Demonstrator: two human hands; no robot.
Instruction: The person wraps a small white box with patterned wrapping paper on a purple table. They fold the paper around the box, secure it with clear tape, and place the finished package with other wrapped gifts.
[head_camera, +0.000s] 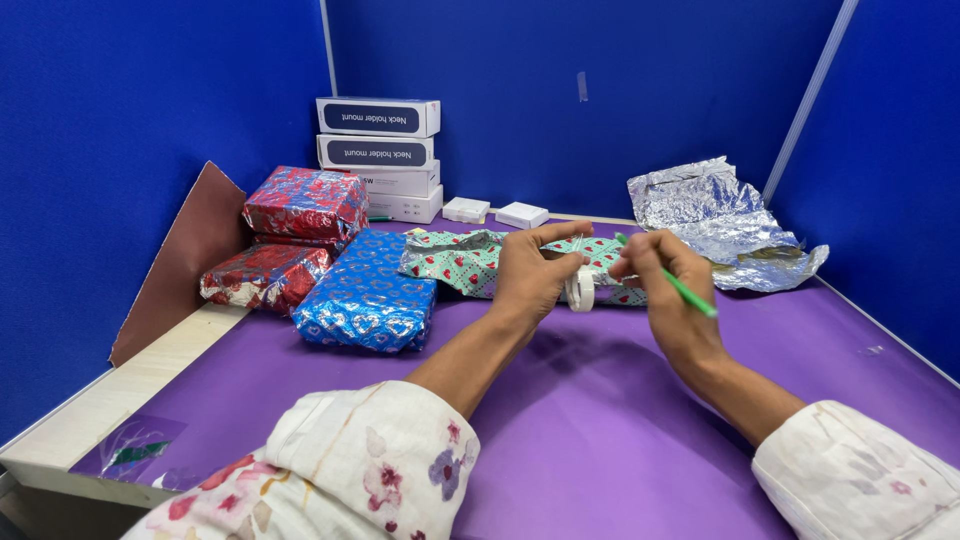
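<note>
Two white sleeves with a floral print (370, 470) are seen nearest the camera in the head view, with both forearms stretched forward over the purple counter (600, 420). The left hand (530, 275) is raised above the counter, its grip closed around a small roll of clear tape (580, 288), which is pinched between thumb and fingers and held on edge. The right hand (665, 275) is held just beside it, its fingers curled shut on a thin green tool (685, 290) whose point juts out to the right and downward. The right fingertips are brought up to the roll; whether the tape end is gripped cannot be told.

Just behind the hands, a parcel in green paper with red hearts (470, 260) is laid flat on the counter, its wrapping loose and crumpled at the near edge. To its left, a blue parcel with a heart pattern (368, 295) is placed, and further left two red foil parcels (290, 240) are stacked, one resting on the other. A brown cardboard sheet (185, 260) is leaned against the blue partition wall (120, 130) on the left. At the back, white boxes (380, 155) are piled up, with two small white boxes (495, 212) set beside them. A crumpled sheet of silver foil (720, 220) is spread at the far right corner. A clear plastic bag (130, 450) is seen at the near left edge.
</note>
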